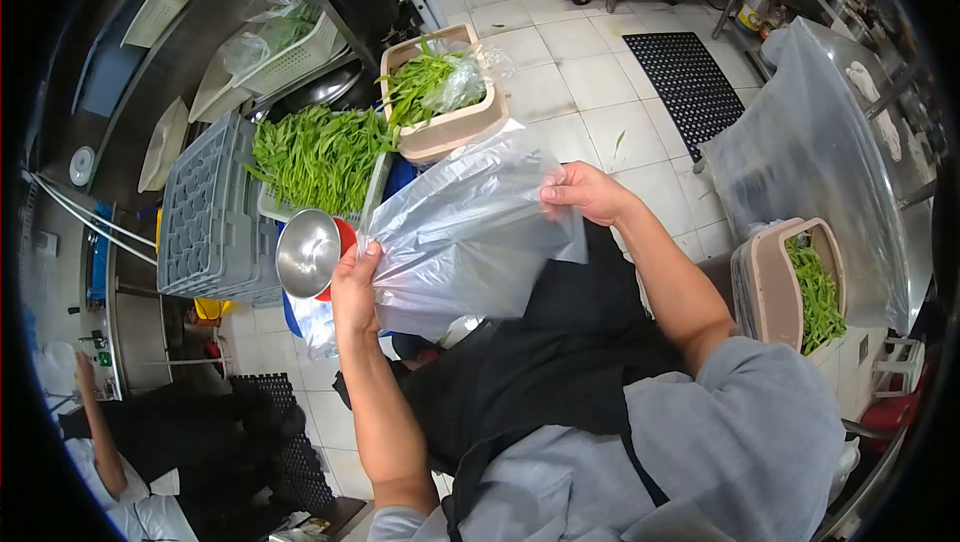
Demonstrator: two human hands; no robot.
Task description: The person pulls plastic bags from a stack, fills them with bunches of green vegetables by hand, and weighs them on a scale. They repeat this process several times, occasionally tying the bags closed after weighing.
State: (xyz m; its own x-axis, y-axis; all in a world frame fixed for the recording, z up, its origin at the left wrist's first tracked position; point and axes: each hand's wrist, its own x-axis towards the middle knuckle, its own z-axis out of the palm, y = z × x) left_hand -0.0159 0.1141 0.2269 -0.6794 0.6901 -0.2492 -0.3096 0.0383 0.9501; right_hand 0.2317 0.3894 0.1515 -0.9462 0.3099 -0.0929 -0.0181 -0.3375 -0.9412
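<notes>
A clear plastic bag [450, 232] is stretched between my two hands in front of my apron. My left hand [354, 287] grips its lower left edge, fingers closed. At the bag's right side, my right hand [580, 192] pinches the plastic between thumb and fingers. Just beyond my left hand sits a steel bowl [308, 252] with a red outside. Behind it, a heap of long green leaves [325, 157] fills a pale basket [378, 187]. Farther back, a beige tub [455, 137] holds more leaves and a crumpled plastic bag [460, 85].
Grey dishwasher racks [205, 212] are stacked at left. Another beige tub [770, 282] with leaves stands at right, near a hanging clear plastic sheet [810, 172]. A black floor mat [685, 82] lies on the tiles. A co-worker's arm [98, 427] shows at lower left.
</notes>
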